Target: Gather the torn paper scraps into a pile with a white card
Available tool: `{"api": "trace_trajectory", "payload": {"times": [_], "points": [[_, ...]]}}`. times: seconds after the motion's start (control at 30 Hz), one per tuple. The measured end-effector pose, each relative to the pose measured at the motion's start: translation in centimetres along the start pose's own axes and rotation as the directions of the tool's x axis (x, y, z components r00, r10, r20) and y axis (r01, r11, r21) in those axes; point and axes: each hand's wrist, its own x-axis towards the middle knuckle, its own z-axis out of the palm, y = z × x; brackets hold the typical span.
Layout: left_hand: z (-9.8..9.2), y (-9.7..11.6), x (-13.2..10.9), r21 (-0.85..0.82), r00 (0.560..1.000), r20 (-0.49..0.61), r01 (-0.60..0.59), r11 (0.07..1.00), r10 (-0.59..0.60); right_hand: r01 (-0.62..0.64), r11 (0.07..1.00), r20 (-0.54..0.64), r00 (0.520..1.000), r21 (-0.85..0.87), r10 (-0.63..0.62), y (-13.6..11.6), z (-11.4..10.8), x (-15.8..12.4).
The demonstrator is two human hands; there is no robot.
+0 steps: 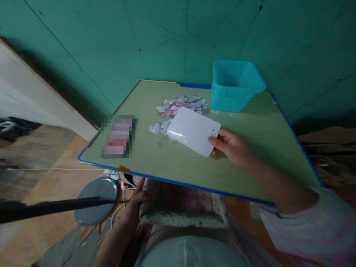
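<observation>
My right hand (pixel 233 147) is closed on the near right corner of a glossy white card (pixel 193 130). The card lies tilted on the green table (pixel 250 163), its far edge touching a heap of small white and pink paper scraps (pixel 182 105). A smaller clump of scraps (pixel 159 127) sits at the card's left edge. My left hand (pixel 133 207) is below the table's front edge, resting on the left end of a patterned cushion or cloth (pixel 180 209) on my lap. Its fingers are mostly hidden.
A turquoise plastic bin (pixel 235 86) stands at the table's far right, just past the scraps. A dark flat pack (pixel 118 137) lies on the table's left part. On the floor at left are a round grey lid (pixel 96 200), white cables and a dark rod.
</observation>
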Motion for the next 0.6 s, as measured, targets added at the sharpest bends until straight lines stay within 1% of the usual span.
{"api": "trace_trajectory", "payload": {"times": [0.13,0.2,0.27,0.33,0.37,0.4,0.47,0.53,0.6], "points": [[-0.7,0.1,-0.4,0.072,0.999,-0.05,0.016,0.997,-0.013,-0.002,0.999,0.049,0.999,-0.048,0.004,0.4,0.7,0.0],[-0.9,0.2,-0.3,0.068,0.999,-0.041,0.013,0.998,-0.01,0.011,0.997,0.072,0.997,-0.079,-0.006,0.5,1.3,-0.1],[-1.0,0.1,0.1,0.047,0.998,-0.039,0.041,0.998,-0.039,0.028,0.994,0.086,0.996,-0.106,-0.019,0.6,1.8,0.0],[-1.2,-0.3,0.7,0.054,0.995,-0.076,0.061,0.997,-0.057,0.036,0.991,0.1,0.995,-0.132,-0.023,0.6,2.2,0.1],[-1.3,-0.5,1.1,0.074,0.993,-0.11,0.051,0.996,-0.042,0.035,0.989,0.109,0.994,-0.145,-0.019,0.6,2.2,0.2],[-1.4,-0.8,1.4,0.098,0.99,-0.14,0.016,0.995,-0.002,0.034,0.987,0.12,0.993,-0.154,-0.016,0.5,2.2,0.2],[-1.5,-1.3,2.0,0.137,0.978,-0.174,-0.09,0.986,0.114,0.038,0.986,0.155,0.988,-0.16,-0.013,0.2,2.0,0.2],[-1.7,-1.7,2.2,0.125,0.974,-0.152,-0.151,0.981,0.169,0.052,0.988,0.198,0.98,-0.147,-0.022,-0.3,1.6,0.0],[-2.1,-1.9,2.2,0.103,0.981,-0.092,-0.162,0.981,0.172,0.054,0.991,0.212,0.977,-0.121,-0.028,-0.7,1.0,-0.3]]}}
